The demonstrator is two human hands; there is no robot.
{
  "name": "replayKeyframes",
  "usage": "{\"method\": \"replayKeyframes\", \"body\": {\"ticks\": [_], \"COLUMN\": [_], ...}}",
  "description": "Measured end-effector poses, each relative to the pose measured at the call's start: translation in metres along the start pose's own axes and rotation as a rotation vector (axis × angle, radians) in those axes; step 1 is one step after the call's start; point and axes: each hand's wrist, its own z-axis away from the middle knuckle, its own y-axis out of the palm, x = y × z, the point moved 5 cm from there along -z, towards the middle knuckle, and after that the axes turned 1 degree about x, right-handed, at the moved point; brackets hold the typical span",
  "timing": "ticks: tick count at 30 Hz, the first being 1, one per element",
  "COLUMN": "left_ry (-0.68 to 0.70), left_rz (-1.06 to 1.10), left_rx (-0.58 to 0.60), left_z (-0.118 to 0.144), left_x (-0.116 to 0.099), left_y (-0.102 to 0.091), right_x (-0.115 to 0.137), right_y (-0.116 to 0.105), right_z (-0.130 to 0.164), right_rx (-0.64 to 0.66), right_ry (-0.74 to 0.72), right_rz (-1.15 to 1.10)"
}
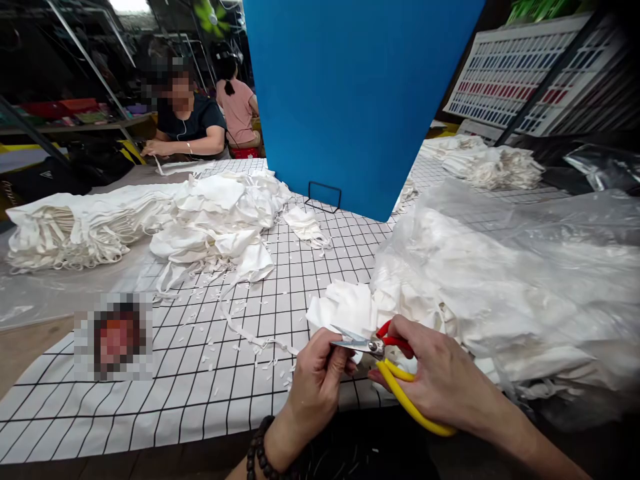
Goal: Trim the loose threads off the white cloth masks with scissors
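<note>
Dark beaded bracelet [260, 450] nearest the camera, worn below the left hand [316, 380]; fingers there are pinched together, with whatever is gripped between them hidden. White strip [241, 329] is strung across the checked counter [170, 407] from the fabric pile [215, 213], reaching the outer side of that hand. Scissors [373, 347] are held in the right hand [437, 377], its fingers wrapped round the red and yellow handles. Blades are parted and set right at the left fingertips, pointed left. White fabric [345, 305] is bunched just beyond both hands. More white pieces are covered by clear plastic [505, 267] at right.
</note>
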Motion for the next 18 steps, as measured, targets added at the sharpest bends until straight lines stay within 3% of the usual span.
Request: {"method": "replayKeyframes", "body": {"ticks": [9,18], "left_ry": [-0.016,-0.043], "left_rz": [-0.015,-0.024], "left_rx": [0.018,0.058], "left_z": [0.0011,0.0037], "left_x": [0.0000,0.0030], "left_y": [-0.0009,-0.0014], "right_x": [-0.0028,-0.0073], "right_y": [0.0035,0.0068], "right_z": [-0.0017,-0.0010], "right_rx": [0.065,-0.026], "right_ry": [0.025,-0.043], "right_rz": [-0.066,-0.003]}}
